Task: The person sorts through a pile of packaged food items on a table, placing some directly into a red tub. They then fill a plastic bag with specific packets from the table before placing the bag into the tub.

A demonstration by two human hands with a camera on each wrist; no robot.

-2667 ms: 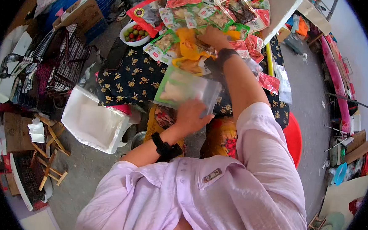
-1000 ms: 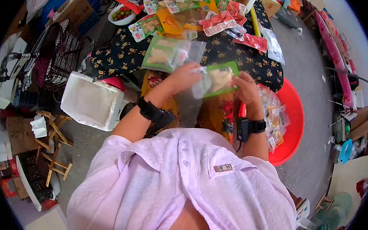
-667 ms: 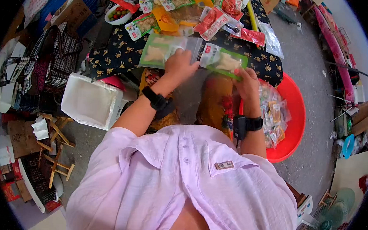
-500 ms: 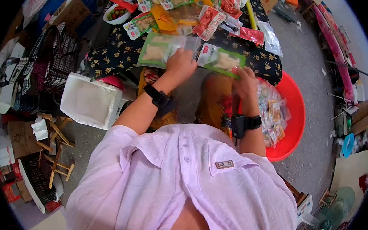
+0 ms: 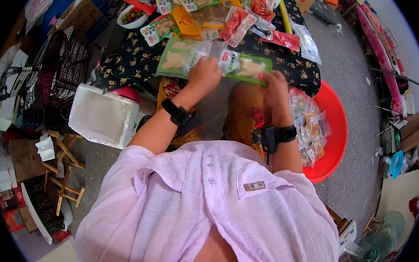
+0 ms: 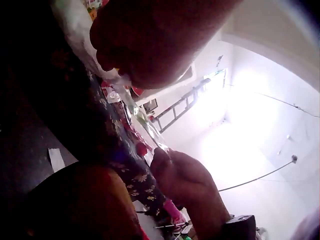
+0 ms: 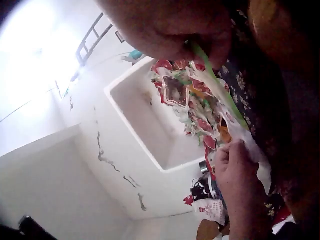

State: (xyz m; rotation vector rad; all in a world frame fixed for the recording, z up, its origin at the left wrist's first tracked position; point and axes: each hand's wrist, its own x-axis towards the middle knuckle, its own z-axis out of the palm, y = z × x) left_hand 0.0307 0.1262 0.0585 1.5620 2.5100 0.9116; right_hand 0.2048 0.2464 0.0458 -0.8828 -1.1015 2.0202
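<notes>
In the head view, a clear plastic bag point(image 5: 195, 47) lies at the near edge of the cloth-covered table, a green-edged food packet point(image 5: 175, 59) showing in its left part. My left hand point(image 5: 204, 75) grips this bag near its right end, fingers curled. A second green-edged packet point(image 5: 249, 68), with pale pieces behind its window, is pinched at its right corner by my right hand point(image 5: 277, 89). Its left end overlaps the bag's right end beside my left hand. The right wrist view shows the packet's green edge point(image 7: 212, 72) between right thumb and fingers, and the left hand point(image 7: 237, 175) opposite.
Red, green and orange food packets point(image 5: 211, 16) pile up at the back of the table. A white bowl of small fruit point(image 5: 132, 18) stands left of them. A red basin point(image 5: 333, 138) with bagged packets sits at right; a white foam box point(image 5: 102, 117) at left.
My right hand has come back from the pile with the second packet and moved it left to the bag's end. My left hand has shifted slightly along the bag.
</notes>
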